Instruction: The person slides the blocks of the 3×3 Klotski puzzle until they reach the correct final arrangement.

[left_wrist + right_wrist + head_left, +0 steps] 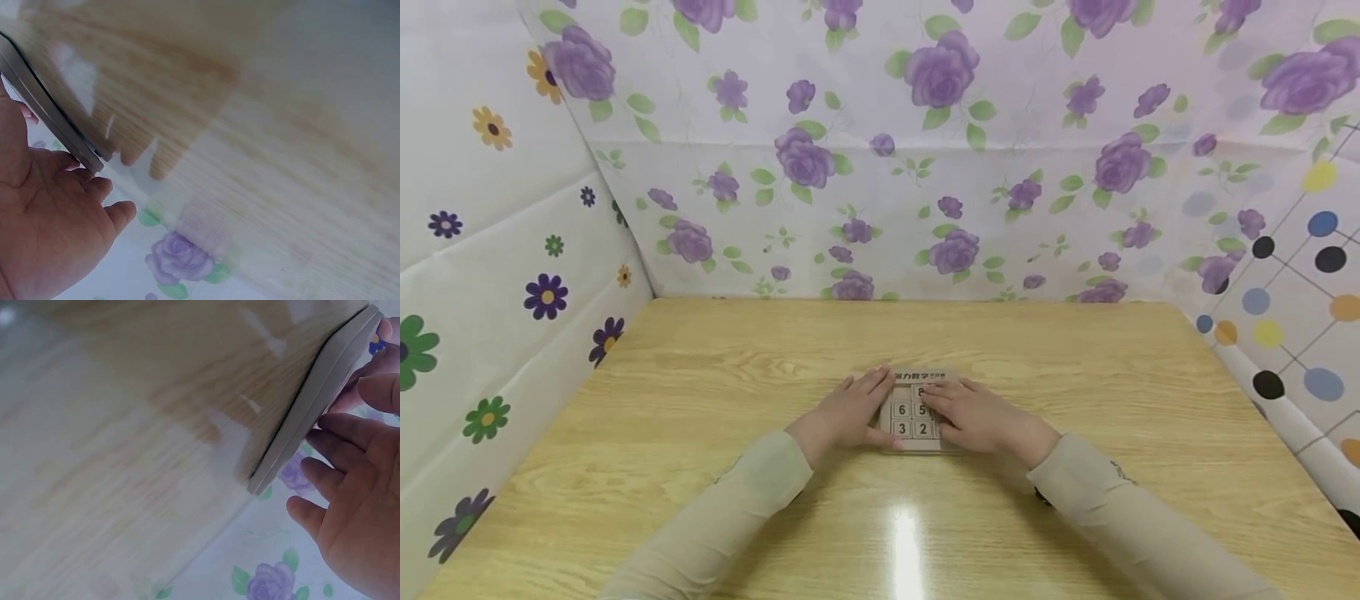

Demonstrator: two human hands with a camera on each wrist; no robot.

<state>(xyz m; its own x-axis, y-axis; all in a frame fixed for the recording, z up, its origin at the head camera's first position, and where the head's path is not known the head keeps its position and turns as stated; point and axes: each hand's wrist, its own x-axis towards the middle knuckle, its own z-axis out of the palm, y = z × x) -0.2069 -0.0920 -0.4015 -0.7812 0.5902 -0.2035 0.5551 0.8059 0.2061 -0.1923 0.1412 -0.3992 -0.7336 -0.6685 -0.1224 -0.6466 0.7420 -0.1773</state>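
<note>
A sliding number puzzle with a pale frame lies flat on the table. Tiles 8, 6, 5, 3 and 2 show, and a blank space is left of the 8. My left hand rests along its left edge, fingers stretched to the upper corner and thumb at the lower one. Over its right side lies my right hand, fingertips on the tiles, hiding the right column. In the left wrist view, extended fingers meet the puzzle's edge. The right wrist view has loosely bent fingers beside the puzzle's side.
The puzzle lies on a glossy wood-grain table, with a bright light reflection in front of it. A flowered cloth hangs behind the table. Patterned sheets cover the left and right sides.
</note>
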